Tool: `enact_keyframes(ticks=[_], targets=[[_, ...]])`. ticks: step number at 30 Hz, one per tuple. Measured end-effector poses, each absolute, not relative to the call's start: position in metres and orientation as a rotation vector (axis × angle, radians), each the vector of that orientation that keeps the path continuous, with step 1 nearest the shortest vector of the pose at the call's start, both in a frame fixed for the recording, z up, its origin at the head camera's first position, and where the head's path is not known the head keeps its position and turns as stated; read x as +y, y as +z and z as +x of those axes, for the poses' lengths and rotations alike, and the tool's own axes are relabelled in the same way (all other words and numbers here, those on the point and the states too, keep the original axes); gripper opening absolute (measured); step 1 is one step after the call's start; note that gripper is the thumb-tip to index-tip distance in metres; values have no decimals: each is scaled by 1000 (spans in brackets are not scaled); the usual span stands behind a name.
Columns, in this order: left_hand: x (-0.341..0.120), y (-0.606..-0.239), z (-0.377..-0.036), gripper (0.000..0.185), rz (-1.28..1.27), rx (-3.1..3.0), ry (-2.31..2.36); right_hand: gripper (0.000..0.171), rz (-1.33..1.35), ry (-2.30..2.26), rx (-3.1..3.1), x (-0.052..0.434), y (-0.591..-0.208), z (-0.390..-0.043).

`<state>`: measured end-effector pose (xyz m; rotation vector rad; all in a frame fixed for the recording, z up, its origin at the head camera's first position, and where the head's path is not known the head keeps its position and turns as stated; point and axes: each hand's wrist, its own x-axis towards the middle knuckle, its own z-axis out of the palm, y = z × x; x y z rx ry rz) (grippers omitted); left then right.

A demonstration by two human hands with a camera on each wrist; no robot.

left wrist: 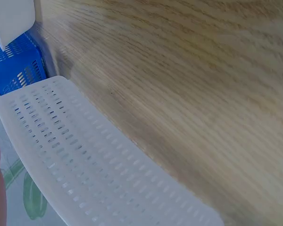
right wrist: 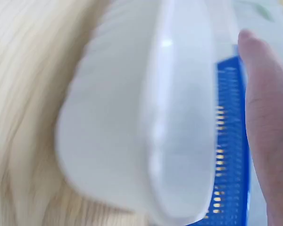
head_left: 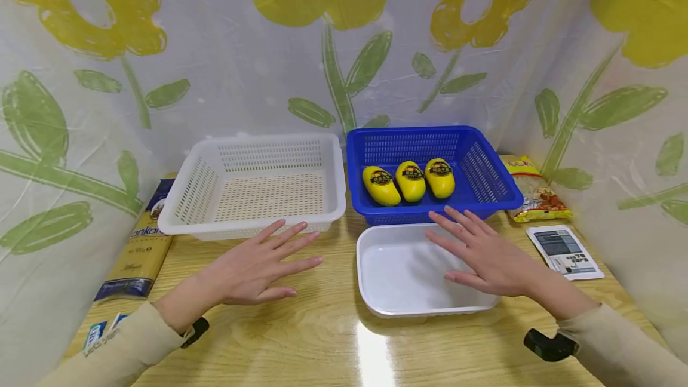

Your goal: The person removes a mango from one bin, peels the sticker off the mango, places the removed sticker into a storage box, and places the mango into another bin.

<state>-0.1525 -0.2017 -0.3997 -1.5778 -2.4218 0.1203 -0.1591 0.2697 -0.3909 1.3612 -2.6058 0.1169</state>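
Note:
My left hand (head_left: 258,267) is spread with straight fingers in front of the white perforated basket (head_left: 188,196), holding nothing. Fingers likewise spread, my right hand (head_left: 484,255) hovers over the right part of a white tray (head_left: 398,267) and holds nothing. Behind the tray stands a blue perforated basket (head_left: 489,166). Inside it three yellow mangoes with dark labels lie side by side: a left mango (head_left: 383,190), a middle mango (head_left: 411,187) and a right mango (head_left: 441,181). In the right wrist view the thumb (right wrist: 266,117) shows beside the tray's wall.
At the left lies a blue and gold pasta packet (head_left: 134,255), with small blue-and-white packets (head_left: 95,334) nearer the front. On the right are a yellow food bag (head_left: 537,196) and a white-and-grey pouch (head_left: 565,252). A flowered curtain (head_left: 226,64) encloses the wooden table (head_left: 301,345).

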Motion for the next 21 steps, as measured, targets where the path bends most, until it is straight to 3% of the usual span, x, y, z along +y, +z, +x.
enact_keyframes(ticks=[3, 8, 12, 15, 21], targets=[[-202, -400, -150, 64, -1563, -2440, 100, 59, 1117, 465, -2604, 279, -386, -163], [-200, -400, -144, 69, -1542, -2467, -8, 36, 414, 1015, -2487, 306, -379, -171], [-197, -400, -139, 66, -1533, -2501, -60, 42, -55, 1295, -2463, 330, -382, -182], [-195, -401, -138, 62, -1530, -2519, -87, 53, -198, 1394, -2548, 347, -389, -192], [-181, -396, -144, 59, -1476, -2574, -378, 65, -211, 1733, -2542, 364, -404, -204]])
